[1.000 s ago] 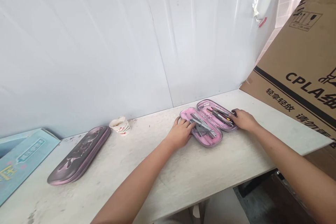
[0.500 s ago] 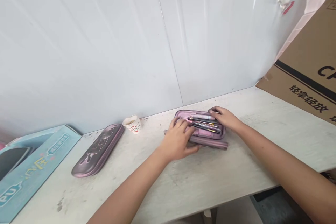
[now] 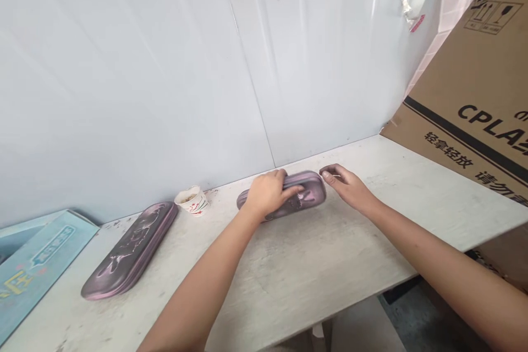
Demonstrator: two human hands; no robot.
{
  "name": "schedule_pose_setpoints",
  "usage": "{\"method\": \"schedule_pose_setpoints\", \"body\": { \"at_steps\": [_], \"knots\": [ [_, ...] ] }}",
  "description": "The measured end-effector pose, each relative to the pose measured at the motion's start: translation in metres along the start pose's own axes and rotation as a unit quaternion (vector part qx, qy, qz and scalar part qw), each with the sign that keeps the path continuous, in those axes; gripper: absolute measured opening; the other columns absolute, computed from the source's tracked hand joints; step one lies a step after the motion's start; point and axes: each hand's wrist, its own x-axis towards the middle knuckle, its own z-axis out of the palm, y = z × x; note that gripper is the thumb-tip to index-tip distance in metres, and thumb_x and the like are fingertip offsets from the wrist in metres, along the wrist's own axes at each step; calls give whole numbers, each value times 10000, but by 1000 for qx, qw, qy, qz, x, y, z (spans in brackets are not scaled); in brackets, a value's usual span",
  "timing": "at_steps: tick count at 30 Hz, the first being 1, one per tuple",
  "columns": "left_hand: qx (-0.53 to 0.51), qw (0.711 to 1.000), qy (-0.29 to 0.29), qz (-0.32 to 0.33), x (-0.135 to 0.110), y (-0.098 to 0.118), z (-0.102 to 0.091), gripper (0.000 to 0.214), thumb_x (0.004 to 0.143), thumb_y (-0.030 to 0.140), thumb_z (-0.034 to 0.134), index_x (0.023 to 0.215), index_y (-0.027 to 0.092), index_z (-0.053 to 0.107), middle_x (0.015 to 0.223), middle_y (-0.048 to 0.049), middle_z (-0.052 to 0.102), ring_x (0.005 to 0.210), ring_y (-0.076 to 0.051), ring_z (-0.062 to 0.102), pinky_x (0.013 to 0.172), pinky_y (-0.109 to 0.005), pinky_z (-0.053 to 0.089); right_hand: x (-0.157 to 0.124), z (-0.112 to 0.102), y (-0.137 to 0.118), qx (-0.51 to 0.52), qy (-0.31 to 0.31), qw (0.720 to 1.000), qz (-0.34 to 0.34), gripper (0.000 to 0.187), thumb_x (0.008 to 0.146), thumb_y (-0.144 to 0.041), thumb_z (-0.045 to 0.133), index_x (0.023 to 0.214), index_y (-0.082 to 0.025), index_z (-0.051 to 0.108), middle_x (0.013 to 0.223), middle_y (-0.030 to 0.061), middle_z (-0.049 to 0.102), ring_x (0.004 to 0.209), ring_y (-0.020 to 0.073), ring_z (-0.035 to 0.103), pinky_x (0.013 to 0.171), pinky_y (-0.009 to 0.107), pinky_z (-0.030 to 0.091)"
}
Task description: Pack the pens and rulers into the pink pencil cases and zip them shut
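Observation:
A purple pencil case (image 3: 311, 193) with a raised pattern on its lid stands tilted on the table near the wall, its lid down over the inside. My left hand (image 3: 268, 193) is wrapped over its middle, thumb across the lid and fingers behind the far edge. At the case's right end is my right hand (image 3: 345, 184), thumb and forefinger tips close together in a pinch by the zipped rim. Whatever lies between those tips is too small to make out. The pens inside the case are hidden.
A second purple pencil case (image 3: 130, 250) lies shut on the left of the table (image 3: 297, 280). Beside it stands a paper cup (image 3: 193, 201) with something brownish inside. A light blue box (image 3: 49, 264) is at far left, a large cardboard box (image 3: 466, 88) at right, and a white wall (image 3: 165, 66) behind.
The lid has swung over, covering the pens that showed before. My left hand now grips the case from above; my right hand stays by its right end. The view has shifted right.

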Motion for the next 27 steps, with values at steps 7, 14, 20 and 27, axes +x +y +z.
{"method": "schedule_pose_setpoints", "body": {
  "at_steps": [7,14,20,27],
  "knots": [
    [-20,984,24,-176,-22,-42,-9,609,854,637,145,867,189,558,835,-94,666,777,-247,620,571,-289,339,-1,44,7,-111,-64,991,-42,489,778,-542,522,1115,-187,538,1139,108,576,1105,240,486,925,385,385],
    [-36,976,30,-214,-39,-45,-12,599,865,616,160,883,181,570,833,-87,671,788,-239,626,593,-278,349,12,88,3,-182,-93,970,-134,218,857,-317,464,869,-172,627,918,79,638,947,215,539,840,336,413],
    [-10,985,4,-174,-29,-28,-5,626,837,660,186,897,171,572,849,-108,664,788,-241,622,624,-289,378,16,49,25,-382,-97,874,-284,246,849,-182,430,785,-166,668,817,97,668,952,225,522,1007,444,283],
    [19,999,-19,-42,2,20,14,701,813,690,161,924,133,573,843,-131,644,810,-265,619,662,-326,407,41,-33,31,-449,-169,817,-321,283,769,-44,444,684,-212,654,713,43,670,847,177,536,1047,481,208]
  ]
}}
